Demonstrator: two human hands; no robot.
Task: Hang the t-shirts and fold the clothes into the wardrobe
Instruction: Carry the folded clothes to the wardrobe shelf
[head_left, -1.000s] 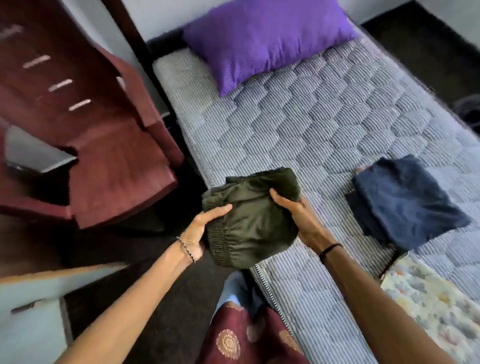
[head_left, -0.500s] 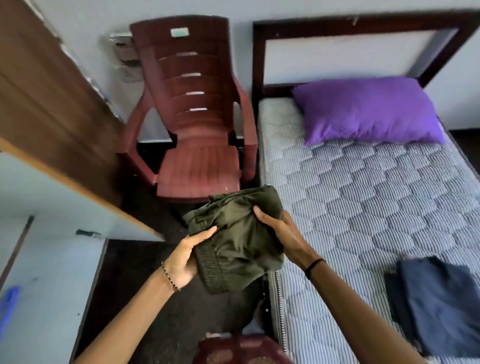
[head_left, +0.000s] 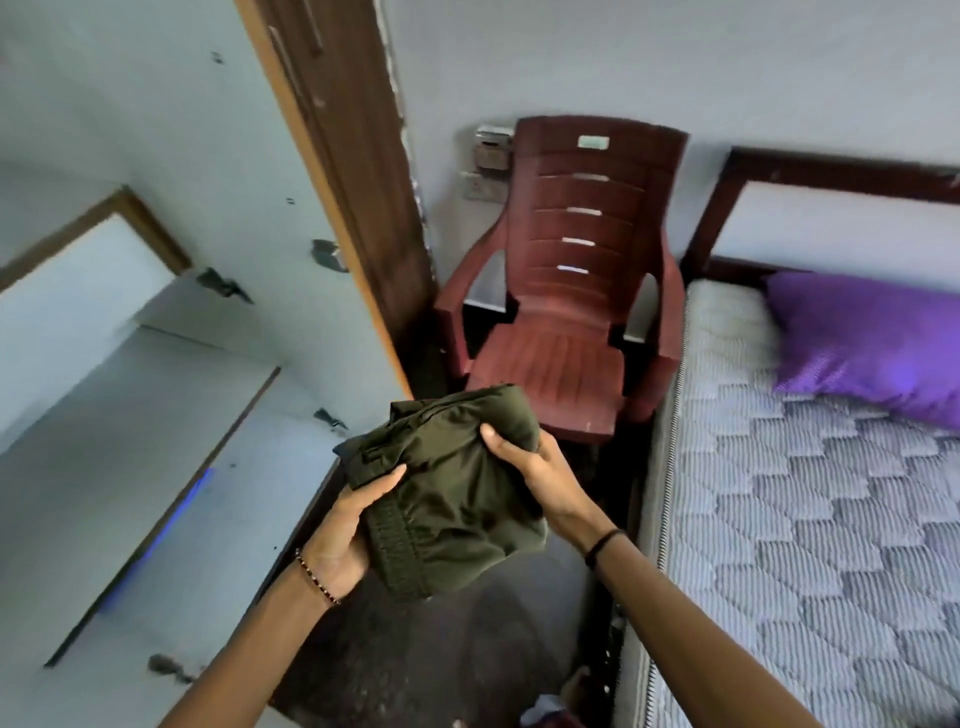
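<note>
Gripping folded green garment (head_left: 452, 499) in left hand (head_left: 345, 535) and right hand (head_left: 540, 470), wardrobe shelf (head_left: 130, 441) leftward, nearer left hand.

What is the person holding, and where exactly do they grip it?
A folded olive-green fabric garment, held in the air. The left hand grips its lower left edge; the right hand grips its upper right side.

Head-worn camera looks forward and down; the wardrobe (head_left: 130, 441) lies close left
</note>
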